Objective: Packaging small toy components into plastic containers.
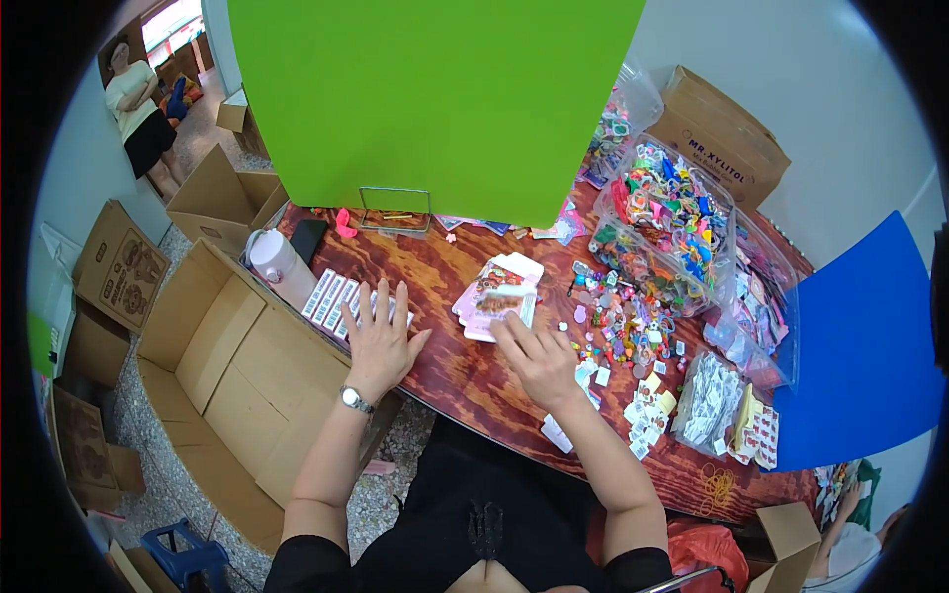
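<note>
My left hand [382,346] lies over a row of small white boxes [341,301] with printed ends, its fingers spread and flat on them. A wristwatch is on that wrist. To the right, a loose stack of flat pink and white printed cartons [484,314] rests on the wooden table. My right hand [539,364] is at the stack's lower right edge, fingers bent together and apparently pinching the top carton; the fingertips are partly hidden. Small colourful trinkets [623,318] lie scattered to the right of this hand.
An open cardboard box [232,385] stands at the table's left, beside a pale bottle [282,265]. A green panel [425,109] rises behind. Clear tubs of trinkets [672,212], bagged white packets [708,400] and a blue sheet [860,356] fill the right. A person stands far left.
</note>
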Motion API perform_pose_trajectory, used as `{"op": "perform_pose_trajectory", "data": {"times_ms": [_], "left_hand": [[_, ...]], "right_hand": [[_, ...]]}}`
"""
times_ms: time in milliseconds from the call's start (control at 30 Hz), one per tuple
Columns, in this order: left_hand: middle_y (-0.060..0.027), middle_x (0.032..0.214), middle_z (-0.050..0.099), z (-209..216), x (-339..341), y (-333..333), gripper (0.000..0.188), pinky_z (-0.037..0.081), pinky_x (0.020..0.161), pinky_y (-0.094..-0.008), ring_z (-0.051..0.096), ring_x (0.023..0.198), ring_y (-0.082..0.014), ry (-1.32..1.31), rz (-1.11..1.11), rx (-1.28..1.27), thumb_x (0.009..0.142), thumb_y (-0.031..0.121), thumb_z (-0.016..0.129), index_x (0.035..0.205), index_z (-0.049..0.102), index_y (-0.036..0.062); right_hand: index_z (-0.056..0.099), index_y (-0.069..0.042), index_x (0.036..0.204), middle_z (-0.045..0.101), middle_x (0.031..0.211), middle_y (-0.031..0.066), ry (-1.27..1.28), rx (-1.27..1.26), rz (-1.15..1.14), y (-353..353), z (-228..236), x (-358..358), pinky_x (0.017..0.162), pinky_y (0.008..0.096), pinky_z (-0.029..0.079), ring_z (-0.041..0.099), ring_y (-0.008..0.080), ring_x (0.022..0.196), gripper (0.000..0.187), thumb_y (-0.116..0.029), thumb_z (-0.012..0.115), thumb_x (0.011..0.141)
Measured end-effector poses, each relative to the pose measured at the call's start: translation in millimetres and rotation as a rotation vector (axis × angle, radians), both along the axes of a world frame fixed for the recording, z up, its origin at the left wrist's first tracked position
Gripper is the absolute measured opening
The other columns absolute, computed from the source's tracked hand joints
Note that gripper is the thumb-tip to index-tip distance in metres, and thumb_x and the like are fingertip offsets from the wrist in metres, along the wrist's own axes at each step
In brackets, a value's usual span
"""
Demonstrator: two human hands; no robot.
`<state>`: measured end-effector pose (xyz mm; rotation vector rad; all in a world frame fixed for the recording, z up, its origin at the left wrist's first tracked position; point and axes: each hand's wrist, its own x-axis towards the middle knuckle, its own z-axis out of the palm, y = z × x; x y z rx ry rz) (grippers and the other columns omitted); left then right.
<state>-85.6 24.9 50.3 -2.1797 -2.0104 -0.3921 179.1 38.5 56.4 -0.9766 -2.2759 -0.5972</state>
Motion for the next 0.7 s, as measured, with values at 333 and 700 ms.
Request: {"op": "perform_pose_trajectory", "data": {"times_ms": [333,700], "left_hand": [[-0.0167,0.121,0.064,-2.6,76.1,-26.7,0.073,0.051,0.097,-0.0380,0.063,0.113,-0.0230,-1.517,-0.297,-0.333,0.084,0.031,0.080,0.137,0.047,-0.0064],[-0.0241,0.117,0.062,2.3,91.4,-34.4,0.095,0.054,0.091,-0.0429,0.067,0.107,-0.0364,-1.149,-0.086,-0.279,0.068,0.038,0.090,0.135,0.039,-0.0056]], "right_hand": [[0.074,-0.008,0.114,0.067,0.124,0.0092,-0.122,-0.009,0.348,-63.8,9.4,12.2,0.099,0.0391,0.055,0.068,0.0236,0.106,0.031,-0.012,0.066,0.084],[0.072,-0.005,0.113,0.065,0.126,0.0118,0.097,-0.224,0.497,-72.6,-1.4,25.9,0.096,0.0371,0.054,0.067,0.0247,0.110,0.031,-0.012,0.069,0.083]]}}
